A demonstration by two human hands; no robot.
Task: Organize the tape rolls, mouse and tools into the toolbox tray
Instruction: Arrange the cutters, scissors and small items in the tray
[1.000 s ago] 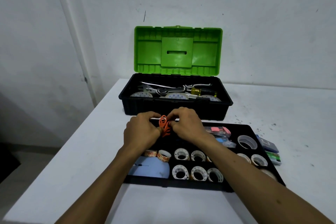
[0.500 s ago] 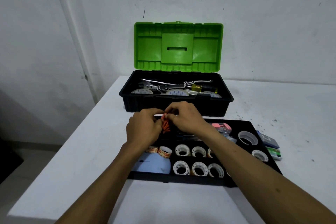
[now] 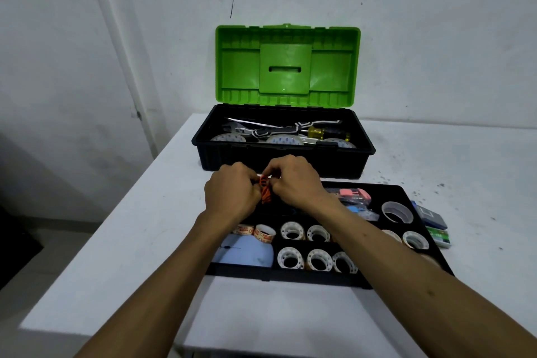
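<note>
Working over a flat black plastic compartment tray [image 3: 290,277] on a white table [image 3: 116,256], parked right in front of an open black toolbox with a green lid [image 3: 334,161]. Left hand [image 3: 232,195] and right hand [image 3: 293,183] knuckle to knuckle above the tray's far-left corner, fingers curled, both pinching a small orange coiled bundle [image 3: 265,193] between them. Looks like cord or rubber bands, hard to say at this size.

Down in the tray: pale blue rounded computer mouse [image 3: 244,253] in the near-left compartment, two tan printed tape rolls [image 3: 264,234] just behind it. Five small white-cored clear tape rolls [image 3: 291,232] in the middle compartments, two in back, three in front. Over on the right side, a wider clear tape roll [image 3: 396,212] and a couple more small ones, partly hidden by the right forearm. Pink plastic thing [image 3: 353,193] plus some blue bits in the far compartment, just beside the right wrist.

Inside the toolbox: silver adjustable wrench [image 3: 235,129], yellow-handled screwdriver [image 3: 322,132], three big grey tape rolls [image 3: 228,138] poking up along the front wall. Off the tray's right edge, on the table, a small blue box [image 3: 431,216] and a green one [image 3: 440,237].
</note>
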